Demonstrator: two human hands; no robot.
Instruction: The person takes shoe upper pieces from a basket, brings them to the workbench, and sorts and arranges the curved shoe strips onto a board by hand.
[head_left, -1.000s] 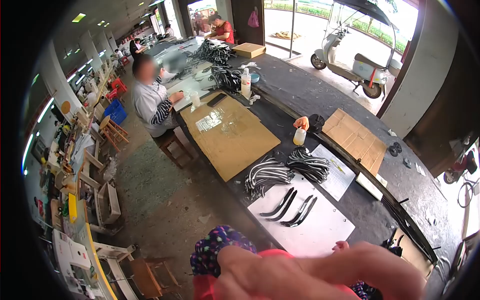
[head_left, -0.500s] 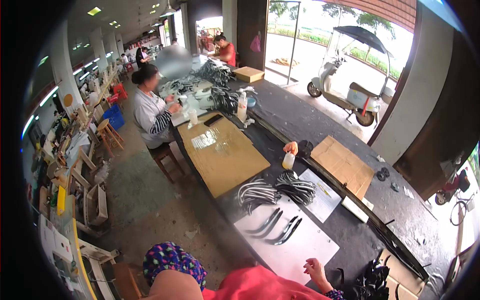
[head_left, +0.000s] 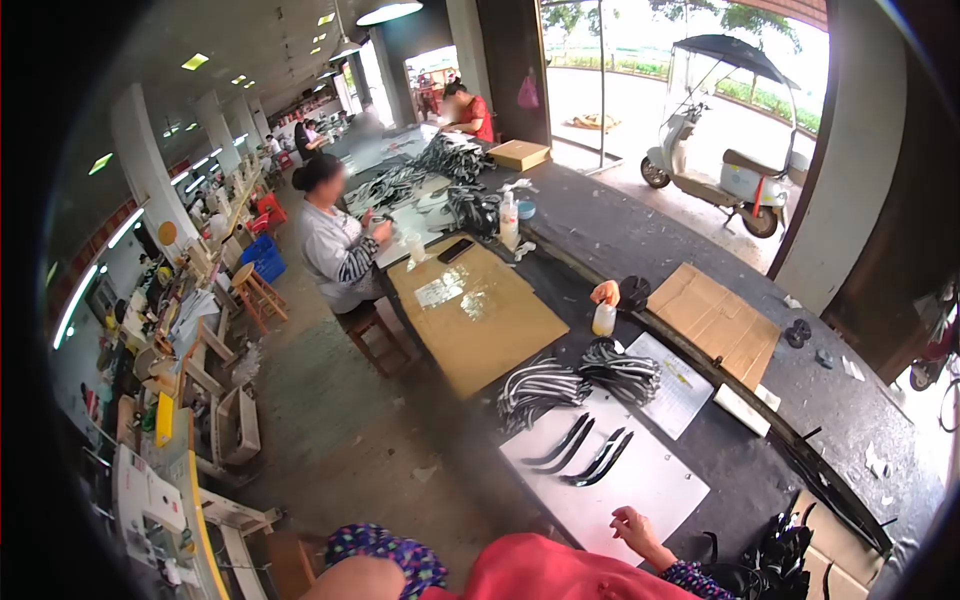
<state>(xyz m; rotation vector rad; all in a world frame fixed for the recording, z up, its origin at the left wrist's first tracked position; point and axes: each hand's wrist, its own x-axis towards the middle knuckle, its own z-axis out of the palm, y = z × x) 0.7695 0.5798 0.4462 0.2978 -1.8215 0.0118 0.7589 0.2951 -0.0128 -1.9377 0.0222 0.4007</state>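
My right hand [head_left: 638, 535], with a patterned cuff at the wrist, is over the near edge of a white board [head_left: 665, 480]. Its fingers are loosely bent and apart, and nothing shows in them. Farther up the board lie a few glossy black curved strips [head_left: 600, 460], side by side. Two bundles of similar strips, one [head_left: 540, 393] at the board's far edge and another [head_left: 620, 370] beside it, show dark and silvery sides. At the bottom left a patterned sleeve [head_left: 425, 565] is visible, but my left hand is out of sight.
Black pieces [head_left: 775, 560] are heaped at the right by cardboard. A written sheet [head_left: 672, 385], a small bottle [head_left: 604, 320] and a cardboard sheet [head_left: 715, 325] lie beyond. Past the brown board [head_left: 480, 320], a co-worker [head_left: 335, 245] sits at the table's left side.
The camera view has turned, so the scene sits farther right in the picture. My right hand has shifted slightly left relative to the white board. The black strips on it look unmoved.
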